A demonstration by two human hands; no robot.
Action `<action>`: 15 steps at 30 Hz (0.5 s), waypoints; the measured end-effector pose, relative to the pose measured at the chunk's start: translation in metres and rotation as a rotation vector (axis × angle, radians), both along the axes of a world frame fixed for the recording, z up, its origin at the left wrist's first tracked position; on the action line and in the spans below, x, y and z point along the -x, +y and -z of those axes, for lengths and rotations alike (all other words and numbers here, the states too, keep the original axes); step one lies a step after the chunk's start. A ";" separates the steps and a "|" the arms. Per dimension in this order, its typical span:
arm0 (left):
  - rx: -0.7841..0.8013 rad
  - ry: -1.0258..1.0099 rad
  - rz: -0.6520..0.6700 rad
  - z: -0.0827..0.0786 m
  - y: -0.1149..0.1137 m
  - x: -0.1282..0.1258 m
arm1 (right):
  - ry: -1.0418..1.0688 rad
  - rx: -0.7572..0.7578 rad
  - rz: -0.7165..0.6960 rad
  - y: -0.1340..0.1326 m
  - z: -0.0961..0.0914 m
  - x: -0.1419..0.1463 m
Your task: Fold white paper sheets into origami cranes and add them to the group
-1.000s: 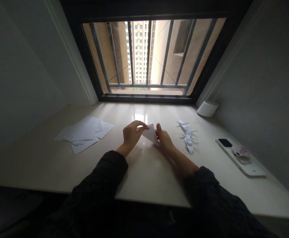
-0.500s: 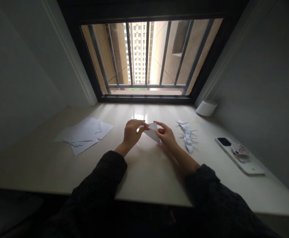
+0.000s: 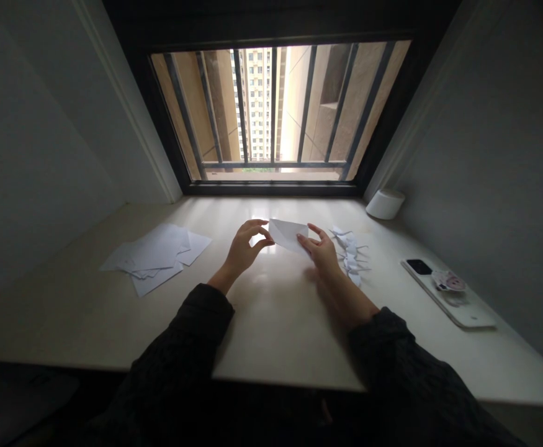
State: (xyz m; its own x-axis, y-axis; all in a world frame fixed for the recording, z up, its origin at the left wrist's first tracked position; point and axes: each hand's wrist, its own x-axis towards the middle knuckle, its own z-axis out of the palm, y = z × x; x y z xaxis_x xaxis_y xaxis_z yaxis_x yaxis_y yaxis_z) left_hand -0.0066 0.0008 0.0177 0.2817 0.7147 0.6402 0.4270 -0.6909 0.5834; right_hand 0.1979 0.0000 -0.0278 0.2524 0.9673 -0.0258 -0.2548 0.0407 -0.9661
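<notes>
A folded white paper triangle [image 3: 288, 233] is held a little above the pale desk [image 3: 271, 323], in front of the window. My left hand [image 3: 244, 248] pinches its left corner between thumb and fingertips. My right hand [image 3: 321, 250] grips its right edge, fingers curled under it. Both dark sleeves reach in from the bottom of the view.
A loose stack of white paper sheets [image 3: 157, 254] lies at the left. Several small folded paper figures [image 3: 351, 256] sit just right of my right hand. A white phone [image 3: 448, 292] with a round sticker lies at the right, and a white round object [image 3: 385, 203] stands by the window corner.
Both hands have lifted the folded paper off the desk and turned it more upright. My right hand moved from pressing the paper to gripping its right edge.
</notes>
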 end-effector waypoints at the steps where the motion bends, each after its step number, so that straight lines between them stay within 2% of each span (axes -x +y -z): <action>1: 0.022 -0.008 0.022 0.001 0.001 0.000 | 0.014 -0.002 -0.012 -0.001 -0.001 0.001; 4: 0.071 0.036 0.067 0.003 0.002 0.003 | 0.028 0.002 -0.030 -0.004 -0.003 0.002; 9: 0.161 0.058 0.017 0.005 0.004 0.008 | 0.011 0.000 -0.046 -0.006 -0.005 0.003; 15: 0.455 -0.270 0.124 0.012 0.006 0.001 | -0.026 -0.085 -0.054 -0.009 -0.010 0.006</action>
